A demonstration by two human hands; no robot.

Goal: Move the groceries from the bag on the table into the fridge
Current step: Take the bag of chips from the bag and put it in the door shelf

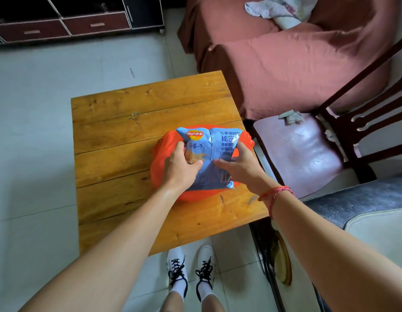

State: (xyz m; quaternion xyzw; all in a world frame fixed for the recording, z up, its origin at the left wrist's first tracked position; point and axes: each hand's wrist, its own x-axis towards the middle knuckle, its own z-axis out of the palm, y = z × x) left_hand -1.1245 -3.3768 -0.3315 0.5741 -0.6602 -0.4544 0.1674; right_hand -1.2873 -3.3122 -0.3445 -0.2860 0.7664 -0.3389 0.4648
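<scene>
A light blue crisp packet (212, 158) lies on top of an orange plastic bag (158, 158) on the right side of a wooden table (132, 113). My left hand (181, 166) grips the packet's left side, fingers curled over its edge. On the packet's right side rests my right hand (239, 164), thumb across the front and fingers round the far edge. Whatever else the orange bag holds is hidden under the packet. The fridge is not in view.
A dark wooden chair (308, 152) with a pink seat stands right of the table. A sofa under a pink cover (285, 64) lies beyond it. A dark cabinet with drawers (67, 21) lines the far wall. Pale tiled floor (31, 131) stretches to the left.
</scene>
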